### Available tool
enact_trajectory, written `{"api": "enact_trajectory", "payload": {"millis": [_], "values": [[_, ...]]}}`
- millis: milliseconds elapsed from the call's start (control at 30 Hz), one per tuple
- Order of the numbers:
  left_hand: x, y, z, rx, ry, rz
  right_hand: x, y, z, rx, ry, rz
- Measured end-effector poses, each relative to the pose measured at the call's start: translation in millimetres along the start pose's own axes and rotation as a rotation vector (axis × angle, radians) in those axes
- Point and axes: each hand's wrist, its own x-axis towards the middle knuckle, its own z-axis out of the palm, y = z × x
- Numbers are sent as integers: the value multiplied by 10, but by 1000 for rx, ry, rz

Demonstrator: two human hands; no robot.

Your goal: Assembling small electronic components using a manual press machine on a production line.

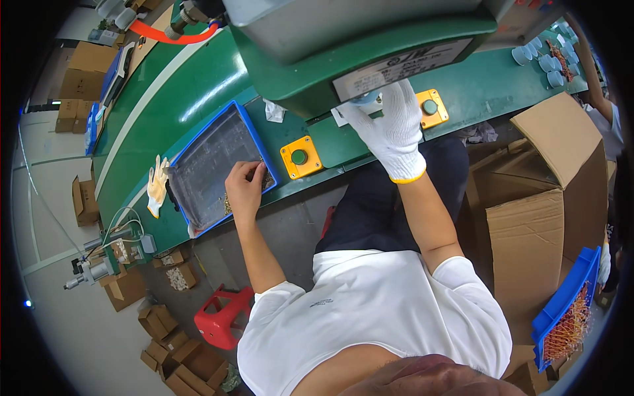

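My bare left hand is over the near right corner of a blue-rimmed tray, thumb and fingertips pinched together. Whatever they may hold is too small to make out. Small brownish-yellow parts lie in the tray beside that hand. On my right hand is a white knit glove with a yellow cuff. It reaches under the green head of a machine, its thumb and fingers around a light-blue rounded part. The machine head hides most of that part and some fingertips.
Yellow button boxes flank the machine on the green bench. A loose glove lies left of the tray. Open cartons and a blue bin of thin red-and-yellow pieces stand at right. A red stool is at lower left.
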Motion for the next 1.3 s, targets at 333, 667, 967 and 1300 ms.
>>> {"api": "enact_trajectory", "payload": {"millis": [333,667,967,1300], "values": [[4,-56,-11,28,-11,47,-260,134,-295,-124,120,159],[41,-105,33,95,2,88,-796,509,-781,-408,-71,221],[11,-18,22,80,28,76,-440,921,-976,19,161,618],[11,-5,30,81,40,82,-366,1385,-1049,-717,-515,238]]}}
